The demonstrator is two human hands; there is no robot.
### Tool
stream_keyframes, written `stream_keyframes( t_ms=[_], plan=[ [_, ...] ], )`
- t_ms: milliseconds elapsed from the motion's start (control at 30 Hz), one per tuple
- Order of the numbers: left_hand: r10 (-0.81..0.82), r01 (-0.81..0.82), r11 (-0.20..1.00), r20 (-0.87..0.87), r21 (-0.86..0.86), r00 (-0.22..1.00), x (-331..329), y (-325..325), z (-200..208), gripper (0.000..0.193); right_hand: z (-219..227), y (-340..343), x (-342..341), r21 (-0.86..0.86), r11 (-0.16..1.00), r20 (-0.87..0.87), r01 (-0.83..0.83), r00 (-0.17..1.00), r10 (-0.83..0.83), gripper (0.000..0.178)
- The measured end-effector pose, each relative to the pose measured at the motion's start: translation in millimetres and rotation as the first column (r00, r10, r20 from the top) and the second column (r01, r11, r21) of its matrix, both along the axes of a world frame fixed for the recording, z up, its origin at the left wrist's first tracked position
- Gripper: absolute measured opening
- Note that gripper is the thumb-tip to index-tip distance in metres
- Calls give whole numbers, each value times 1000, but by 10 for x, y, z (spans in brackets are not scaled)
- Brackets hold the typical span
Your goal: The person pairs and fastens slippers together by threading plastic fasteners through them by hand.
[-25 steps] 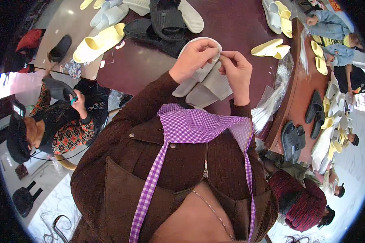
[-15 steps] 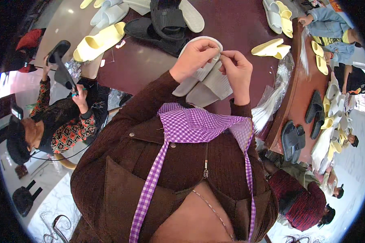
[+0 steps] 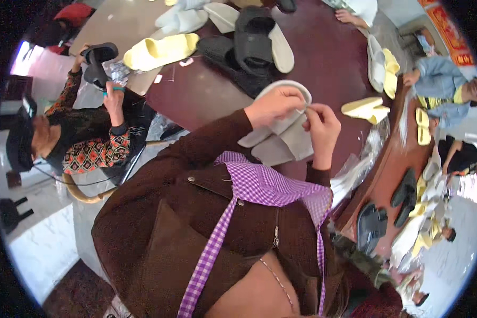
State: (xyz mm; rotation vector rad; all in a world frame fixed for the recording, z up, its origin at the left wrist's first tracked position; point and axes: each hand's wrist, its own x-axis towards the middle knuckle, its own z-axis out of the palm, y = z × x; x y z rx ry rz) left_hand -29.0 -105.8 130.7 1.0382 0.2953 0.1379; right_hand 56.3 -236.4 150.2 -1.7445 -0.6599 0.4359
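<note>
My left hand (image 3: 275, 107) is closed on the rim of a light grey slide slipper (image 3: 264, 132), its thumb and fingers pressed together near the rounded end. Right beside those fingertips, my right hand (image 3: 323, 126) makes a pinch at the same edge. Whatever lies between its fingertips is too small to make out. Under and beside this slipper rests a second grey slide slipper (image 3: 297, 142) with a wide strap. Part of the held slipper is hidden behind my left hand.
Black slippers (image 3: 253, 45) are piled just beyond my hands. Yellow slippers (image 3: 161, 51) lie far left, and another yellow pair (image 3: 367, 109) sits right, near a clear plastic bag (image 3: 373, 143). A co-worker at left holds a black slipper (image 3: 96, 64). Another table (image 3: 387, 183) with slippers stands right.
The view has shifted, so the table sits lower and further right. My hands stay pinched at the slipper's rim. Another person's hand now shows at the table's far edge.
</note>
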Motion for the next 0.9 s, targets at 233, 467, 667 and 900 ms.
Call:
stream_keyframes(
  t_ms=[233, 467, 667, 900],
  plan=[
    [-8, 12, 995, 34, -94, 999, 29, 5, 9, 8, -11, 10, 4, -10, 999, 36, -40, 999, 40, 6],
    [-12, 11, 998, 22, 65, 1000, 59, -18, -171, 11, -76, 28, 15, 47, 998, -6, -44, 999, 44, 8],
    [214, -554, 361, 512, 750, 832, 64, 108, -285, 30, -398, -21, 254, 10, 1000, 27, 27, 999, -27, 12],
    [81, -203, 796, 232, 571, 969, -605, 520, 564, 42, -954, -272, 302, -166, 985, 357, 46, 934, 17, 19]
  ],
)
